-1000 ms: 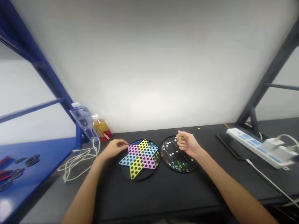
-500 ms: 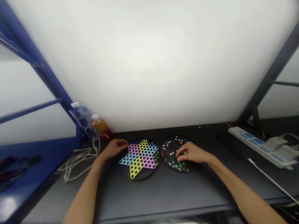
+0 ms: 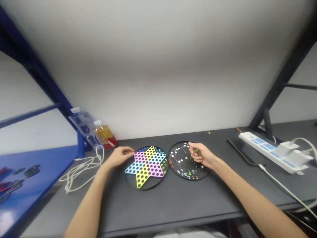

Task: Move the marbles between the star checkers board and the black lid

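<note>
A round board with a six-pointed star in yellow, pink and light blue (image 3: pixel 147 162) lies on the dark table (image 3: pixel 173 198). My left hand (image 3: pixel 120 156) rests on the board's left rim with its fingers curled. To the right sits a round black tray (image 3: pixel 185 160) holding several small marbles. Over the tray, my right hand (image 3: pixel 202 155) is raised, its fingers pinched on a green marble (image 3: pixel 195 150).
A coiled white cable (image 3: pixel 79 168) lies left of the board, beside a bottle of amber drink (image 3: pixel 105 136) and a clear bottle (image 3: pixel 83 125). A white power strip (image 3: pixel 272 152) with plugs sits at the right. Blue shelving (image 3: pixel 22 172) stands at the left.
My right hand dipped into the tray of marbles half a second ago and has lifted again with a green marble pinched. My left hand stayed on the board's rim.
</note>
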`<control>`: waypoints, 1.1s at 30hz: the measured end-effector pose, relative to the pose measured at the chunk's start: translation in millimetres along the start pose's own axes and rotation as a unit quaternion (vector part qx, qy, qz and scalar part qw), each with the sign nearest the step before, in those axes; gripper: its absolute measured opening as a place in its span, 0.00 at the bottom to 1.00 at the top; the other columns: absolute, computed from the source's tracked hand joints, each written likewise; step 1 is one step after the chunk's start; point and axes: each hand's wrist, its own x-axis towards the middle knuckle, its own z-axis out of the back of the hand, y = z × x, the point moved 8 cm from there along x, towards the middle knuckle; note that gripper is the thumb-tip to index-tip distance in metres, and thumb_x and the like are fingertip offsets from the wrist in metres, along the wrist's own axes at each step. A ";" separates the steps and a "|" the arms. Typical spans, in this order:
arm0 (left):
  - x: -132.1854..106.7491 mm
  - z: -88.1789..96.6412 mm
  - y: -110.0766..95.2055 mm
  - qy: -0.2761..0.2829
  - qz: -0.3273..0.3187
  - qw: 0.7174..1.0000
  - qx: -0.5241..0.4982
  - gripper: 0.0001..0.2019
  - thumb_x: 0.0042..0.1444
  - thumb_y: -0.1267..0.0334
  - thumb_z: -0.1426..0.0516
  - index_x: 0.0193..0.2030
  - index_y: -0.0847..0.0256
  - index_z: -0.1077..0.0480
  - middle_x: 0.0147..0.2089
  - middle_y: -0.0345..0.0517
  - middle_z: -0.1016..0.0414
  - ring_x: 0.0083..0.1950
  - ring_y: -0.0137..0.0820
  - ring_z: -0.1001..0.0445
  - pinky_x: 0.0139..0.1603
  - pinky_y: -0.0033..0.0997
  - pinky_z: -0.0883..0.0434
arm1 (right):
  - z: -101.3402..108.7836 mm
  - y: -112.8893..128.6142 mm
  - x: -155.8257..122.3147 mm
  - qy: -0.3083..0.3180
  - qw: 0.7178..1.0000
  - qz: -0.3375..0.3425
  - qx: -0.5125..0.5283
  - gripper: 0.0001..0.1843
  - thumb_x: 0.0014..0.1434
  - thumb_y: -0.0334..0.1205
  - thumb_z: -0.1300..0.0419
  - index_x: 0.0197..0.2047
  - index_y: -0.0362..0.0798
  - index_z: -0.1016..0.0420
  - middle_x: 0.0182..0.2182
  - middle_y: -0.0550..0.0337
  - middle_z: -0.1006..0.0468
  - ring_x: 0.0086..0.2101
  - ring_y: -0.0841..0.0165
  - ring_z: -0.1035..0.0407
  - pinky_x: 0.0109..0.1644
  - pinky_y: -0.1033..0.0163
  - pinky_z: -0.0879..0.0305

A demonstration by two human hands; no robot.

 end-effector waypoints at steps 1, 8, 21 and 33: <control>0.0 -0.2 0.4 0.001 0.003 1.000 -0.002 0.22 0.48 0.44 0.41 0.39 0.60 0.21 0.36 0.47 0.19 0.38 0.38 0.23 0.42 0.33 0.29 | 1.5 1.3 -0.6 -0.008 0.999 0.010 -0.045 0.27 0.57 0.58 0.42 0.19 0.47 0.41 0.13 0.71 0.49 0.15 0.79 0.60 0.18 0.68 0.66; -1.1 0.2 -0.7 0.002 0.005 1.000 -0.014 0.22 0.47 0.44 0.40 0.40 0.60 0.21 0.36 0.47 0.20 0.38 0.38 0.24 0.42 0.34 0.29 | -20.3 13.6 -17.1 0.128 0.912 0.062 -0.385 0.18 0.52 0.50 0.35 0.24 0.43 0.22 0.15 0.66 0.36 0.19 0.76 0.47 0.23 0.68 0.54; -3.8 -0.6 -4.3 0.034 0.002 0.999 -0.029 0.21 0.49 0.48 0.40 0.45 0.60 0.23 0.36 0.46 0.22 0.38 0.37 0.25 0.41 0.35 0.29 | -15.9 10.8 -13.9 0.093 0.953 0.050 -0.285 0.15 0.50 0.49 0.33 0.32 0.44 0.22 0.14 0.71 0.43 0.17 0.78 0.53 0.20 0.68 0.58; -1.4 0.9 -2.9 -0.014 0.013 0.994 -0.103 0.26 0.48 0.43 0.39 0.46 0.63 0.27 0.38 0.49 0.23 0.40 0.38 0.25 0.44 0.39 0.28 | 6.3 -8.4 8.4 -0.008 0.982 -0.021 0.190 0.24 0.59 0.51 0.41 0.21 0.48 0.47 0.13 0.73 0.51 0.14 0.80 0.63 0.14 0.71 0.67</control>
